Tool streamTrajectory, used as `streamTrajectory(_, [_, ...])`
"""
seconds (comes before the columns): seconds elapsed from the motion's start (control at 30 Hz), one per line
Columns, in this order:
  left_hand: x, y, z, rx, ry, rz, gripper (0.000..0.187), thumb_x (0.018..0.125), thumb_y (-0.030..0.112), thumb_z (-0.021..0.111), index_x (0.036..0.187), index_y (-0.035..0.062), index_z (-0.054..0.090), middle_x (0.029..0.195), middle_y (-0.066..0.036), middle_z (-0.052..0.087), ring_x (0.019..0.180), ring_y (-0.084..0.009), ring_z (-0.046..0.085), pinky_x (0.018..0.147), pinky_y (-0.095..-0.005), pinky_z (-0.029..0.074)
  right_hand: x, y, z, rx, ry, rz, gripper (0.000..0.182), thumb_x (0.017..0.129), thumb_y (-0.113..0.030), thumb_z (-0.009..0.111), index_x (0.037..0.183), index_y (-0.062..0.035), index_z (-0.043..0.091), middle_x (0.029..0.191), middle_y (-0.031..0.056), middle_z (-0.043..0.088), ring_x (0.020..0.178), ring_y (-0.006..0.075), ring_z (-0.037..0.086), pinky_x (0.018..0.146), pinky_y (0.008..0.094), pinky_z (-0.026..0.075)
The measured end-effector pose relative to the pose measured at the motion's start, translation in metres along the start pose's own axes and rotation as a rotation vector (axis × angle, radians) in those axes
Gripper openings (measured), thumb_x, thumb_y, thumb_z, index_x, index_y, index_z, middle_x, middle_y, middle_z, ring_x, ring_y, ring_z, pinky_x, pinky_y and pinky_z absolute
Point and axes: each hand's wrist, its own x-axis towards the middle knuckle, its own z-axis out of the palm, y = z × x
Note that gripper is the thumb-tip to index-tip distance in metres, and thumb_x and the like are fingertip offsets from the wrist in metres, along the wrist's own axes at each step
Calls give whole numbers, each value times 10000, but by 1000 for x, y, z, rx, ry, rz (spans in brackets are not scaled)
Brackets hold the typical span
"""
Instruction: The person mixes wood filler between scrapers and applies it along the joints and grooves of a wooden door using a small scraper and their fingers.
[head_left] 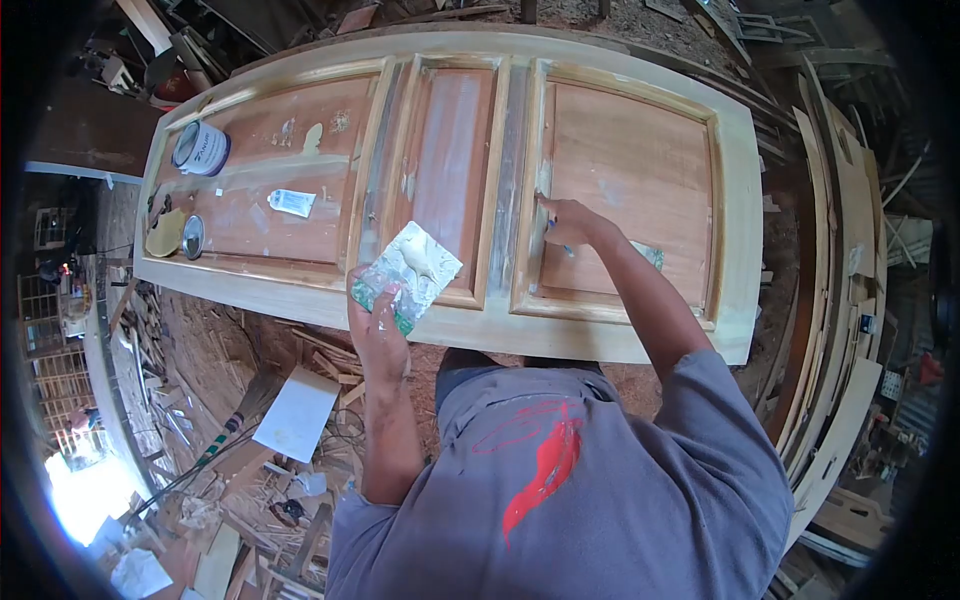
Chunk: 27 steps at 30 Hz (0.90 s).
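Note:
A panelled wooden door (pixel 630 140) lies flat before me. My left hand (pixel 378 335) grips a small board (pixel 412 270) smeared with white paste, held over the door's near edge. My right hand (pixel 573 222) is over the left side of the right panel, by its inner moulding. Its fingers are closed around something small, mostly hidden, with a bit of blue showing. A green and white patch or piece (pixel 648 255) shows beside my right forearm on the same panel.
On the left panel are a white tub (pixel 202 149), a white tube (pixel 291 203), a round tin (pixel 193 237) and a yellowish disc (pixel 165 234). A white sheet (pixel 297 413) lies on the scrap-strewn floor. Long planks (pixel 840 230) stand at the right.

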Motion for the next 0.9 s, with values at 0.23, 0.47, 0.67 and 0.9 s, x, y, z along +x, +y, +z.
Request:
streamTrajectory(0.23, [2, -2, 10, -5, -50, -14, 263, 971, 75, 555, 1222, 8, 511, 1084, -65, 603, 1002, -130, 577, 915, -285, 471, -51, -21, 22, -6, -188, -40, 895, 730, -206, 648, 1560, -40, 357, 1113, 290, 692, 1047, 394, 685, 938, 431, 532])
streamTrajectory(0.47, [5, -3, 25, 15, -104, 2, 264, 972, 67, 550, 1227, 7, 515, 1084, -67, 607, 1006, -130, 580, 923, -290, 469, -72, -10, 60, -98, -280, -199, 829, 735, -266, 680, 1495, -24, 454, 1210, 319, 646, 1137, 429, 637, 1017, 459, 500])
streamTrajectory(0.67, [-3, 4, 33, 45, -119, 13, 241, 977, 56, 538, 1211, 7, 514, 1073, -65, 601, 1004, -128, 575, 918, -282, 467, -64, 5, 43, -1, -307, -269, 756, 758, -276, 681, 1480, -120, 517, 1113, 264, 702, 1004, 386, 698, 909, 423, 550])
streamTrajectory(0.9, [-11, 1, 30, 123, -74, 16, 214, 980, 54, 529, 1187, 2, 510, 1069, -71, 592, 986, -127, 567, 910, -283, 467, -55, -6, 39, -4, -164, -146, 717, 731, -239, 670, 1400, -19, 535, 1045, 263, 715, 970, 386, 703, 882, 441, 555])
